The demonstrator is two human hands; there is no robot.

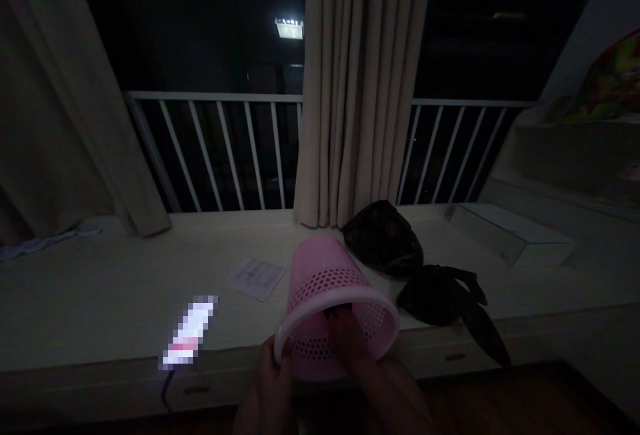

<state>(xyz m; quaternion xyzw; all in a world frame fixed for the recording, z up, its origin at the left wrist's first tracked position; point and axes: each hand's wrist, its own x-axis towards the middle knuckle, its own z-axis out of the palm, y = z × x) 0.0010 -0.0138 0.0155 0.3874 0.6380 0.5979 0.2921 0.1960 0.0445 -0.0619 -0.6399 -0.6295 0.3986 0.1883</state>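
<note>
A pink plastic wastebasket (pixel 320 258) with a band of round holes lies tipped on its side at the ledge's front edge, its mouth facing me. My left hand (pixel 275 365) grips the left of its rim, thumb inside. Deep in the mouth is my right hand (pixel 347 338), with its fingers bent inward and a dark patch (pixel 337 309) at the fingertips. What that dark thing is, I cannot make out in the dim light. To the right of the basket lie a full black plastic bag (pixel 383 238) and a second, knotted black bag (pixel 435 295).
On the white ledge (pixel 125 281) lie a printed paper sheet (pixel 257 278) and a lit, blurred-out phone-like screen (pixel 190 331) with a cable. A white box (pixel 515 231) stands at the right. Behind are a curtain (pixel 357 88) and a railing (pixel 220 98).
</note>
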